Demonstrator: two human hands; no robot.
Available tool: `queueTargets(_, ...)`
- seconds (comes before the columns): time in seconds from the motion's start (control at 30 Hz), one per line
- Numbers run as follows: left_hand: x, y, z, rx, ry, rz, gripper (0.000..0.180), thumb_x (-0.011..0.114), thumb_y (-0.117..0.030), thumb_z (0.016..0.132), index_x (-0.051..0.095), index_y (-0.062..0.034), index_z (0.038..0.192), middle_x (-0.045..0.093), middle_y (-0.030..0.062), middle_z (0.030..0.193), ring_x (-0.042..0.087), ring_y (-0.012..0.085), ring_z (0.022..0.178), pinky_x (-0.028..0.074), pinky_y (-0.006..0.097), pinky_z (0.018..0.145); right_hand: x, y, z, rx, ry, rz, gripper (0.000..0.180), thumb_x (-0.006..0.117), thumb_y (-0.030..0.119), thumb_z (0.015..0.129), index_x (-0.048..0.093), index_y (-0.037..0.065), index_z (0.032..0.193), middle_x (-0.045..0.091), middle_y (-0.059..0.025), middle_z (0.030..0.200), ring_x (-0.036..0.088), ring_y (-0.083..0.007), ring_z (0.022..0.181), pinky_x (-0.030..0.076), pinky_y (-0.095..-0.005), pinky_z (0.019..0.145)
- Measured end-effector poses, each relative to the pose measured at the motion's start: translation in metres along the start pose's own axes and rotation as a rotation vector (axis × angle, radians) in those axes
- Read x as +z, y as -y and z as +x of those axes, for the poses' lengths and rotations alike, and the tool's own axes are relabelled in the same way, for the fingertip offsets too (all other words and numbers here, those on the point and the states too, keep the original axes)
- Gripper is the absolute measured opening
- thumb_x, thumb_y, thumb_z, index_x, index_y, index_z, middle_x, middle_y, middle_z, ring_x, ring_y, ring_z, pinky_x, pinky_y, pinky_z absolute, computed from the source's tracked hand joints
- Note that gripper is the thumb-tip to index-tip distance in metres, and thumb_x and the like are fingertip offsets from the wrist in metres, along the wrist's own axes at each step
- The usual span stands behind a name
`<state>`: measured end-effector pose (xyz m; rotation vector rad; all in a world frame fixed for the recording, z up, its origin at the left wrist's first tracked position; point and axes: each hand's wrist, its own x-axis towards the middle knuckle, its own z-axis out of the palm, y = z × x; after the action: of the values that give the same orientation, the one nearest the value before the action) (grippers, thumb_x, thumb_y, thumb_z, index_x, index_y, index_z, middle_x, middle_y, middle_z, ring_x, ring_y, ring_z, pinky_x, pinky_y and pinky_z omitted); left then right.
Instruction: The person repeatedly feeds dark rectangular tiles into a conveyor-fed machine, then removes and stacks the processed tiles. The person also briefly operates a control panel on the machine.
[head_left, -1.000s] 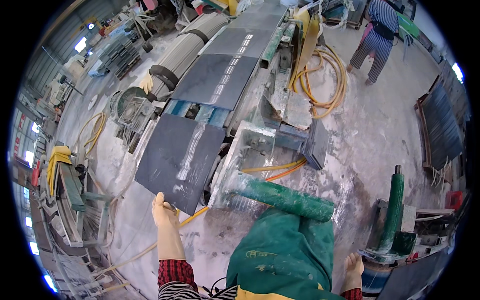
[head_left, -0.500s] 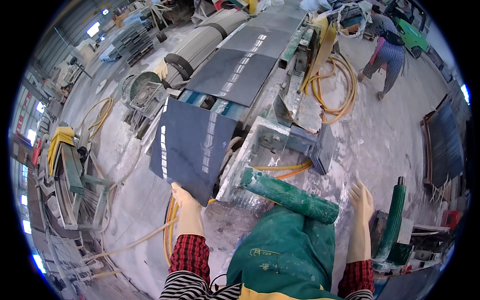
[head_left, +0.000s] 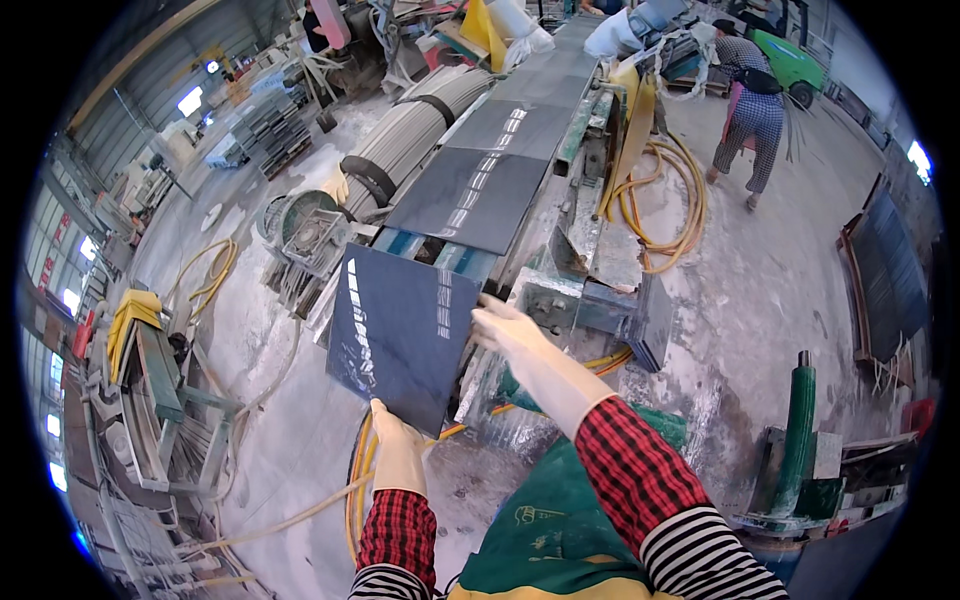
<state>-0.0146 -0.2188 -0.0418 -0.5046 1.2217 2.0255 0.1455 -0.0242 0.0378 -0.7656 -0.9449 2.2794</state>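
Observation:
A dark grey stone slab (head_left: 405, 335) lies at the near end of a long machine bed, its near corner jutting out toward me. My left hand (head_left: 398, 447), in a pale glove, is closed on that near edge, thumb at the rim and the other fingers mostly hidden. Across the front of my body reaches my right hand (head_left: 520, 345), also gloved, its fingertips at the slab's right edge; how far they wrap under it is hidden. Beyond a narrow gap showing blue supports, more dark slabs (head_left: 465, 195) lie in a row along the bed.
A green roller (head_left: 660, 425) sits partly behind my right forearm. Yellow hoses (head_left: 362, 490) run over the floor by my left arm. Thin dark slabs (head_left: 652, 325) lean upright right of the machine. A motor (head_left: 312, 232) stands at its left. A co-worker (head_left: 750, 110) bends at the far right.
My right hand has swung left from beside the green roller to the slab's right edge. My left hand stays at the near edge. The co-worker has shifted slightly.

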Motion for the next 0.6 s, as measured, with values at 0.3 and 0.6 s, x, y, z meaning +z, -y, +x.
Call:
queueTargets(0.3, -0.025, -0.019, -0.053, -0.011, 0.056, 0.100, 0.064, 0.021, -0.048, 0.107, 0.036, -0.0025, 0.149, 0.044, 0.0096, 0.151, 0.042, 0.0273, 0.139, 0.031, 0.041, 0.118, 0.058, -0.003, -0.059, -0.023, 0.051, -0.222, 0.042, 0.075, 0.017, 0.081, 0.064, 0.003, 0.119, 0.071, -0.0049, 0.096, 0.065, -0.0121, 0.074, 0.052, -0.0256, 0.067)
queueTargets(0.6, -0.022, -0.015, -0.110, -0.114, 0.210, 0.240, 0.066, 0.021, -0.050, 0.106, 0.034, -0.0030, 0.150, 0.044, 0.0143, 0.150, 0.048, 0.0308, 0.133, 0.040, 0.044, 0.114, 0.044, 0.011, -0.150, -0.044, 0.302, -0.196, 0.064, 0.078, 0.021, 0.082, 0.051, -0.001, 0.136, 0.062, -0.0117, 0.125, 0.061, -0.0182, 0.110, 0.049, -0.0308, 0.096)
